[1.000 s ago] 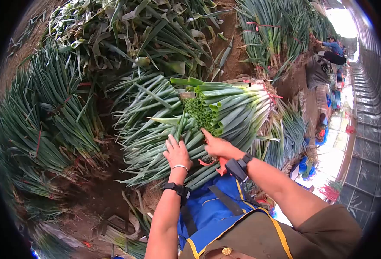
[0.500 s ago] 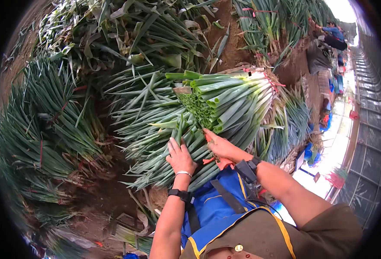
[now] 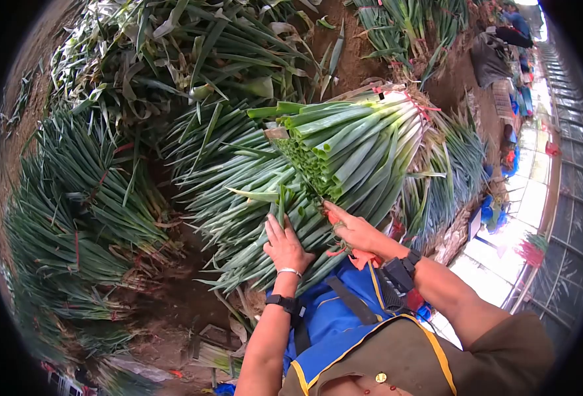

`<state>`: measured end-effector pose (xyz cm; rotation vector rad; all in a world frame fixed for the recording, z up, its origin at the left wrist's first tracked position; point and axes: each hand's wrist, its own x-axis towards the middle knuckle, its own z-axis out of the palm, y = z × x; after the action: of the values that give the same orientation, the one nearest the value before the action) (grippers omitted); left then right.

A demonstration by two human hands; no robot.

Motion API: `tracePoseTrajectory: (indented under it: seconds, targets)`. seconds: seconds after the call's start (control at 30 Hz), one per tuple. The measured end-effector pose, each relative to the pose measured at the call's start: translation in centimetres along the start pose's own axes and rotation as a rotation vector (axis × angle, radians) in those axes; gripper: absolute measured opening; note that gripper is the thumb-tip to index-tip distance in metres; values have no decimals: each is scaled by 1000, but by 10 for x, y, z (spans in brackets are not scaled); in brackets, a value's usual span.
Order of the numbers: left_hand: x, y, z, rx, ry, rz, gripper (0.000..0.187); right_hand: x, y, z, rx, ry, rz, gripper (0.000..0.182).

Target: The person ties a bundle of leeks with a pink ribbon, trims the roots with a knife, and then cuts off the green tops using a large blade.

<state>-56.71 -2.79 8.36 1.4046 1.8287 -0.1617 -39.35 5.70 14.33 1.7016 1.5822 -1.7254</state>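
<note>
A large bundle of green onions [image 3: 357, 138] lies in front of me, its white root ends bound by a red tie [image 3: 418, 105]. Many of its tops are cut across, while long uncut leaves [image 3: 232, 191] spread to the left. My left hand [image 3: 285, 249] presses on these leaves, fingers apart, a few leaf tips between them. My right hand [image 3: 357, 234] is closed at the lower edge of the cut face, around something with orange-red cloth [image 3: 364, 256]; the object itself is mostly hidden. A small flat piece [image 3: 277, 133] shows at the cut face's upper corner.
Tied onion bunches [image 3: 93, 204] lie at the left, and a leafy heap [image 3: 192, 46] at the top left. More bunches [image 3: 413, 26] stand at the top right, near a dark sack [image 3: 489, 59] and a person [image 3: 516, 30]. A small wooden stool [image 3: 215, 336] is below.
The view has shifted slightly. Both hands stay at the bundle, the left still on the leaves and the right still closed at the lower edge of the cut face.
</note>
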Motion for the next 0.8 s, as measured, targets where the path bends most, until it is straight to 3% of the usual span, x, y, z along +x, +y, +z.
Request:
tracePoseTrajectory:
  seconds: [0.07,0.17,0.33,0.4,0.53,0.57,0.6,0.63,0.67,0.7,0.8]
  targets:
    - [-2,1,-1,1,-3,-9,130,2,10,4,44,60,-166,70]
    - [2,0,1,7,-28,-33,132,12,1,2,110,-31,6,68]
    - [10,-3,2,25,-38,-58,136,57,23,17,-20,94,-118,69]
    - [12,0,-3,-3,-80,-92,135,55,-17,9,-101,3,165,70]
    - [15,-5,6,18,-42,-86,131,127,29,48,34,112,51,68]
    - [16,-5,6,21,-33,-87,133,115,-7,33,-32,38,180,69]
    - [18,-6,6,22,-37,-79,133,119,4,40,-29,43,186,69]
    - [20,-8,8,25,-32,-82,132,126,27,50,-95,163,38,70]
    - [20,-10,9,25,-22,-86,132,112,2,41,-167,281,-115,70]
    - [20,-10,9,22,-8,-95,130,85,-18,21,-264,94,111,72]
    - [24,-13,7,21,23,-92,121,28,-58,2,-421,-92,292,73]
